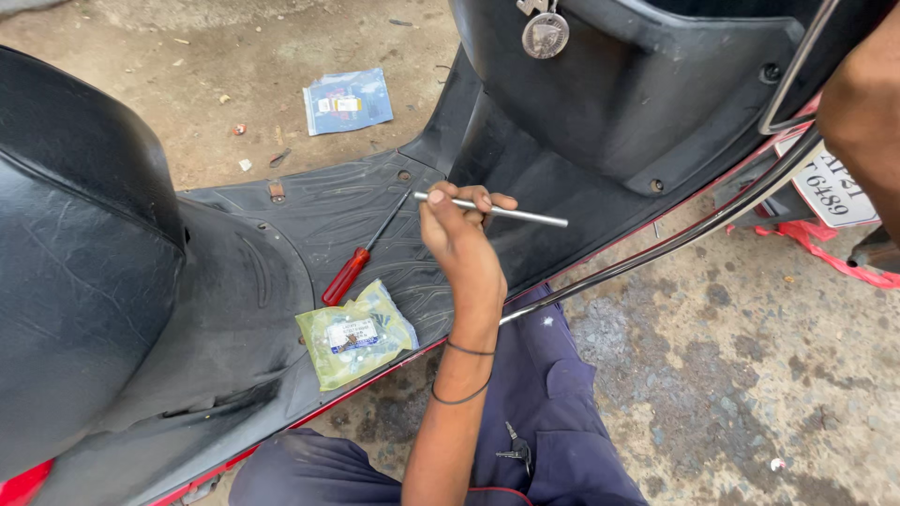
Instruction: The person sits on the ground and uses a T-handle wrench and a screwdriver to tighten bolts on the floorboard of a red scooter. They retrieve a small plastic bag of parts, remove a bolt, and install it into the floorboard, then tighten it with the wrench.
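Rod: thin silver metal rod (506, 212), lying level across the fingertips of the left hand (457, 236), above the scooter's black floorboard (309, 211).
Left hand: fingers curled over the rod near its left end, so most of the length sticks out to the right, unsupported.
Right hand: only a forearm (862, 103) shows at the upper right edge; whether that hand is wide or closed cannot be told.
Handling: rod looks stiff, light and smooth, likely to roll or slip in a loose pinch; a hold nearer its middle would balance it better.
Nearby things: red-handled screwdriver (361, 258) just left of the holding hand, resting on the floorboard; greenish plastic packet (354, 334) below it, near the wrist.
Edges: front leg shield (619, 103) rises close beyond the rod's free tip; seat (80, 244) well to the left.
Open room: bare floorboard between hand and seat; concrete ground (750, 375) to the right.
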Action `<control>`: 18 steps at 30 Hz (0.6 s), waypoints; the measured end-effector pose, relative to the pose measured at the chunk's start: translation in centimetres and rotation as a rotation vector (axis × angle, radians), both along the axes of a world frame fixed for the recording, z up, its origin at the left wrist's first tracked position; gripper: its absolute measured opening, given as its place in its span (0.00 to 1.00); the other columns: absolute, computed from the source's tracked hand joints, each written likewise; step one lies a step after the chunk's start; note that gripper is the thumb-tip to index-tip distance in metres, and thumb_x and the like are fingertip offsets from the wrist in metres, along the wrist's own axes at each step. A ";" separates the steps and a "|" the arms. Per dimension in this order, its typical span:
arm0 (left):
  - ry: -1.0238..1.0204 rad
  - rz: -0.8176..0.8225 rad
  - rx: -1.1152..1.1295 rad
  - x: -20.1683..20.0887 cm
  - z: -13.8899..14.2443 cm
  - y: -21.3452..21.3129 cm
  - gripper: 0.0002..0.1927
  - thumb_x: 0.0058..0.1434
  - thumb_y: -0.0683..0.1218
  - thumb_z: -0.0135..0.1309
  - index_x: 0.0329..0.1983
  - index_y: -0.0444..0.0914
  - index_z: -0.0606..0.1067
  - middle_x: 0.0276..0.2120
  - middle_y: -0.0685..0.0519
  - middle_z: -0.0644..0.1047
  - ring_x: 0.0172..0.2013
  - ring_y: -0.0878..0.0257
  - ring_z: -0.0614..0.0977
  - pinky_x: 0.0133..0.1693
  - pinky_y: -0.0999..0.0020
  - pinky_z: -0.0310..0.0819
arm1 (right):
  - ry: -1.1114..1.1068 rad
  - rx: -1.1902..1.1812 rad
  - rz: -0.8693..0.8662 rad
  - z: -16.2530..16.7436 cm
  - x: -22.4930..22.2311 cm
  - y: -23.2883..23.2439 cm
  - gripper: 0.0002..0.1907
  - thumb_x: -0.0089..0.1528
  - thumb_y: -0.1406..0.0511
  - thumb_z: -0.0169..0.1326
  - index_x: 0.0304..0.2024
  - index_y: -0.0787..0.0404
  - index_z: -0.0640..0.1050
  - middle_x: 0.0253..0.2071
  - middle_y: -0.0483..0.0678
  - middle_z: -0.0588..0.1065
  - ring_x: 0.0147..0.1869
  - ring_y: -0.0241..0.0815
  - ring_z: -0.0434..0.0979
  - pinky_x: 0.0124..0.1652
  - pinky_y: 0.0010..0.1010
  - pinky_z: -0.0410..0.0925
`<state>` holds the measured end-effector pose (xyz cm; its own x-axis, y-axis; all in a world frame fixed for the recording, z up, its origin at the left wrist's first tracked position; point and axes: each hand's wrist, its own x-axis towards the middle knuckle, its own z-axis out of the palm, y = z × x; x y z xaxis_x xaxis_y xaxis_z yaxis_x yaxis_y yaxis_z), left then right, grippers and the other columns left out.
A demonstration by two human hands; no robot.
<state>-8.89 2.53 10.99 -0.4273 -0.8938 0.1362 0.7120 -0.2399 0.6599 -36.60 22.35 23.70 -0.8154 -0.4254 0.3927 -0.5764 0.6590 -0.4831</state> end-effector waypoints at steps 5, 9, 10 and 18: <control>-0.305 0.134 -0.077 -2.4 1.9 -0.8 0.11 0.77 0.46 0.31 0.46 0.32 0.57 0.21 0.49 0.69 0.19 0.60 0.76 0.27 0.67 0.79 | -0.007 -0.004 0.009 0.2 -0.4 -0.4 0.21 0.70 0.57 0.45 0.56 0.67 0.73 0.56 0.58 0.71 0.56 0.57 0.72 0.52 0.46 0.66; -0.336 0.027 -0.157 -2.3 1.9 -1.7 0.06 0.71 0.40 0.34 0.49 0.33 0.55 0.23 0.50 0.71 0.19 0.61 0.77 0.25 0.69 0.78 | -0.008 -0.003 0.006 0.2 -0.6 -0.5 0.23 0.70 0.56 0.44 0.57 0.67 0.72 0.57 0.58 0.71 0.58 0.58 0.71 0.54 0.47 0.66; -0.315 -0.026 -0.167 -2.1 1.7 -2.1 0.08 0.70 0.38 0.35 0.50 0.33 0.55 0.23 0.50 0.70 0.19 0.62 0.77 0.25 0.69 0.78 | -0.005 -0.005 0.006 0.1 -0.7 -0.5 0.23 0.70 0.55 0.44 0.57 0.67 0.72 0.58 0.58 0.71 0.58 0.59 0.71 0.54 0.48 0.66; -0.360 -0.546 -0.250 -1.0 -0.2 -6.1 0.10 0.69 0.39 0.34 0.51 0.36 0.52 0.25 0.52 0.69 0.21 0.66 0.76 0.20 0.74 0.62 | 0.004 -0.004 0.004 -0.2 -1.2 -0.2 0.27 0.70 0.53 0.43 0.60 0.67 0.71 0.61 0.59 0.69 0.61 0.60 0.70 0.56 0.50 0.65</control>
